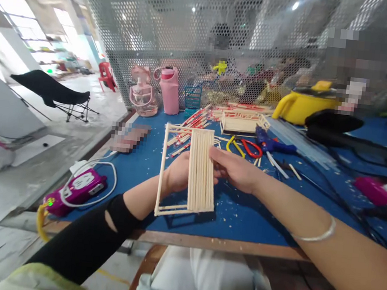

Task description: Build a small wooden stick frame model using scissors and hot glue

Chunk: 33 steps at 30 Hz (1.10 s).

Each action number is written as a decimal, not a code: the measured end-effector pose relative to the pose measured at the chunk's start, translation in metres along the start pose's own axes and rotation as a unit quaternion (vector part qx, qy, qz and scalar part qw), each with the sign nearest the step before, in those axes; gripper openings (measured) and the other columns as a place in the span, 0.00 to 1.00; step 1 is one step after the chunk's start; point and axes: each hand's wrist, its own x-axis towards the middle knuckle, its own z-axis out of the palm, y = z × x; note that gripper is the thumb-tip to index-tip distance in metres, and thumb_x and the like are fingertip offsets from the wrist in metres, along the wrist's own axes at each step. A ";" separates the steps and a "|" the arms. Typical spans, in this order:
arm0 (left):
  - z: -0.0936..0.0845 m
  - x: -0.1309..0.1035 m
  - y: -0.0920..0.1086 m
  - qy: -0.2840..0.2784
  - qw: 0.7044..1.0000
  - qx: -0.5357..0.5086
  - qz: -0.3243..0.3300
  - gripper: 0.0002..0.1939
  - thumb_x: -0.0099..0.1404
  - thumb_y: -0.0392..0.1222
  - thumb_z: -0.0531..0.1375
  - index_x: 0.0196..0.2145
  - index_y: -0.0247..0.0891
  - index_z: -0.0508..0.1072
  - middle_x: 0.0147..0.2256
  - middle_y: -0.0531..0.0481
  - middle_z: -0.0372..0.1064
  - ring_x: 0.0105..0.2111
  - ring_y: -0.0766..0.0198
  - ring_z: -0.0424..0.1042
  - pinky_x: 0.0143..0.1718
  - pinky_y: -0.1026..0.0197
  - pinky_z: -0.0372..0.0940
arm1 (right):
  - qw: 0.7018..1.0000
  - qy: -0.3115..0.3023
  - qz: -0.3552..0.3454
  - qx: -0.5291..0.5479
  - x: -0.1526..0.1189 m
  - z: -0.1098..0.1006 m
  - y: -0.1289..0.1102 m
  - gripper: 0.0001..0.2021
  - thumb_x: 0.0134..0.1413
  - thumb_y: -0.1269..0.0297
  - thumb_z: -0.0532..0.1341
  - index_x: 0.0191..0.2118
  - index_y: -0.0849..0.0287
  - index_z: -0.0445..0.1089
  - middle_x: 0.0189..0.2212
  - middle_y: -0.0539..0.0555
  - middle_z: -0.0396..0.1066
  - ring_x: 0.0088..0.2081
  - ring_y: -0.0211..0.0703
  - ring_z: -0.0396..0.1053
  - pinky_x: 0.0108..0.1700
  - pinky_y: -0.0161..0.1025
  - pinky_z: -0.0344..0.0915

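Observation:
A rectangular frame of thin wooden sticks (201,173) is held up above the blue table, tilted towards me. Its right part is filled with sticks laid side by side, while its left part is an open outline. My left hand (176,173) reaches through or behind the open part and grips it from the back; its fingers are mostly hidden by the sticks. At the right edge, my right hand (237,168) pinches the panel, thumb on the front and fingers behind. Beyond the hands lie loose red-marked sticks (190,125) and a small stick-built tray (238,126).
Scissors (251,149) and a blue glue gun (273,143) lie beyond my right hand, near clear glue sticks (304,143). A yellow pot (301,105), a pink bottle (170,92) and a purple power strip (81,188) stand around. Perforated metal mesh (156,35) closes the back.

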 end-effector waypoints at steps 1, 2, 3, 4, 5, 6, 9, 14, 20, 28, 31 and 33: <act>0.002 0.001 -0.003 0.003 1.000 -0.024 -0.005 0.14 0.57 0.47 0.58 0.30 0.30 0.73 0.24 0.50 0.72 0.26 0.65 0.74 0.32 0.62 0.68 | 0.999 0.003 -0.006 0.042 0.001 0.004 0.004 0.19 0.49 0.44 0.61 0.28 0.58 0.66 0.18 0.44 0.62 0.17 0.31 0.56 0.17 0.30 0.55; 0.003 0.001 -0.005 0.006 0.999 -0.047 -0.017 0.15 0.56 0.48 0.59 0.29 0.30 0.73 0.23 0.49 0.72 0.25 0.64 0.74 0.31 0.61 0.68 | 0.997 0.014 -0.009 0.070 0.001 0.008 0.007 0.18 0.48 0.46 0.62 0.27 0.57 0.65 0.16 0.43 0.60 0.14 0.30 0.53 0.14 0.30 0.52; 0.004 0.002 -0.007 0.006 0.998 -0.058 -0.031 0.14 0.55 0.48 0.61 0.28 0.31 0.74 0.23 0.48 0.72 0.24 0.63 0.73 0.30 0.60 0.69 | 0.996 0.028 -0.009 0.087 0.000 0.010 0.008 0.16 0.47 0.49 0.63 0.27 0.57 0.65 0.15 0.43 0.60 0.13 0.30 0.51 0.13 0.30 0.50; 0.005 0.002 -0.008 0.000 0.998 -0.045 -0.044 0.14 0.53 0.48 0.62 0.28 0.32 0.74 0.23 0.48 0.73 0.24 0.63 0.73 0.30 0.60 0.69 | 0.994 0.042 -0.010 0.096 -0.002 0.012 0.009 0.15 0.47 0.51 0.64 0.27 0.57 0.65 0.14 0.43 0.61 0.12 0.30 0.52 0.12 0.30 0.49; 0.004 0.002 -0.008 -0.003 0.999 -0.014 -0.053 0.13 0.52 0.47 0.63 0.28 0.33 0.75 0.23 0.48 0.73 0.23 0.62 0.73 0.29 0.60 0.69 | 0.993 0.058 -0.016 0.104 -0.004 0.012 0.008 0.13 0.46 0.53 0.65 0.27 0.58 0.66 0.15 0.44 0.63 0.13 0.31 0.54 0.12 0.30 0.51; 0.003 0.002 -0.007 -0.005 0.998 0.025 -0.057 0.12 0.51 0.47 0.64 0.28 0.34 0.75 0.24 0.48 0.73 0.23 0.62 0.73 0.28 0.60 0.69 | 0.990 0.077 -0.030 0.114 -0.007 0.011 0.006 0.12 0.46 0.54 0.65 0.27 0.58 0.68 0.16 0.45 0.66 0.14 0.32 0.58 0.14 0.31 0.55; -0.009 0.004 -0.001 -0.010 0.991 0.119 -0.061 0.15 0.52 0.51 0.64 0.27 0.34 0.74 0.24 0.48 0.73 0.24 0.63 0.72 0.26 0.63 0.67 | 0.972 0.145 -0.081 0.166 -0.013 0.002 -0.003 0.10 0.42 0.59 0.67 0.30 0.58 0.71 0.21 0.47 0.72 0.22 0.36 0.67 0.26 0.34 0.67; -0.043 0.015 0.008 0.205 0.937 0.283 0.022 0.19 0.54 0.56 0.61 0.24 0.34 0.73 0.21 0.50 0.70 0.21 0.66 0.67 0.24 0.65 0.62 | 0.942 0.218 -0.117 0.228 -0.021 -0.021 -0.016 0.13 0.39 0.62 0.69 0.34 0.58 0.73 0.27 0.48 0.76 0.28 0.39 0.72 0.34 0.38 0.69; -0.048 0.008 0.023 0.315 0.892 0.313 0.082 0.20 0.51 0.56 0.63 0.30 0.34 0.78 0.23 0.50 0.72 0.23 0.66 0.65 0.25 0.64 0.58 | 0.937 0.239 -0.117 0.226 -0.022 -0.027 -0.020 0.14 0.36 0.61 0.71 0.33 0.57 0.73 0.26 0.48 0.76 0.27 0.39 0.71 0.33 0.38 0.67; -0.043 0.004 0.021 0.316 0.902 0.231 0.181 0.25 0.56 0.53 0.61 0.47 0.34 0.71 0.23 0.54 0.71 0.24 0.65 0.68 0.29 0.63 0.63 | 0.940 0.234 -0.117 0.219 -0.024 -0.021 -0.018 0.14 0.34 0.61 0.72 0.31 0.57 0.74 0.27 0.48 0.76 0.27 0.37 0.70 0.33 0.37 0.67; -0.041 0.003 0.023 0.314 0.904 0.253 0.146 0.21 0.53 0.54 0.63 0.38 0.34 0.76 0.24 0.51 0.73 0.24 0.65 0.68 0.28 0.64 0.62 | 0.942 0.233 -0.116 0.211 -0.024 -0.022 -0.017 0.14 0.35 0.61 0.72 0.32 0.57 0.74 0.28 0.48 0.76 0.27 0.37 0.70 0.33 0.37 0.66; -0.037 -0.001 0.027 0.326 0.901 0.263 0.118 0.19 0.51 0.55 0.64 0.31 0.34 0.77 0.22 0.51 0.72 0.21 0.66 0.66 0.24 0.65 0.59 | 0.945 0.232 -0.116 0.202 -0.024 -0.022 -0.016 0.14 0.34 0.61 0.73 0.32 0.56 0.74 0.28 0.48 0.76 0.27 0.38 0.70 0.34 0.38 0.66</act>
